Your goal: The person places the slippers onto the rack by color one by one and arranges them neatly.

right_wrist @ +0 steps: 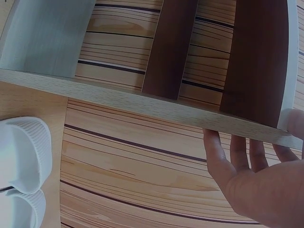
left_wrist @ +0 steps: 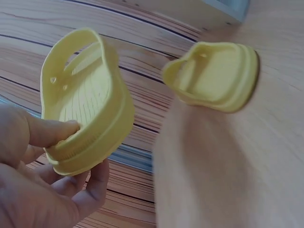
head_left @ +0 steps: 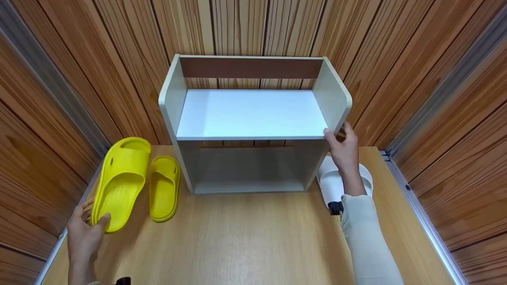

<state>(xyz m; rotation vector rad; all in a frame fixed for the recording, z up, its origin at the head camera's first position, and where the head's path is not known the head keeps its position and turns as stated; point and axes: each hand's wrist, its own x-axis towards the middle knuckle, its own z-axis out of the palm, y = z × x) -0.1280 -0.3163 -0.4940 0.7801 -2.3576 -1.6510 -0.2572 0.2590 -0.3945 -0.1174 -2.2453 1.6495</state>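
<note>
My left hand (head_left: 84, 235) pinches a yellow slipper (head_left: 121, 194) at the heel, thumb on the insole and fingers beneath. The slipper is raised and tilted, toe pointing toward the back wall. Its mate, another yellow slipper (head_left: 163, 194), lies on the wooden floor between it and the shelf. My right hand (head_left: 345, 152) grips the right side panel of a small two-tier shelf (head_left: 253, 114). Its thumb lies at the front edge by the white upper board, and its fingers (right_wrist: 238, 152) wrap the panel's outer side.
White slippers (right_wrist: 28, 156) sit on the floor right of the shelf, partly behind my right wrist in the head view. Wood-grain panels (head_left: 245, 23) stand behind the shelf and on both sides. A metal rail (head_left: 427, 221) runs along the floor's right edge.
</note>
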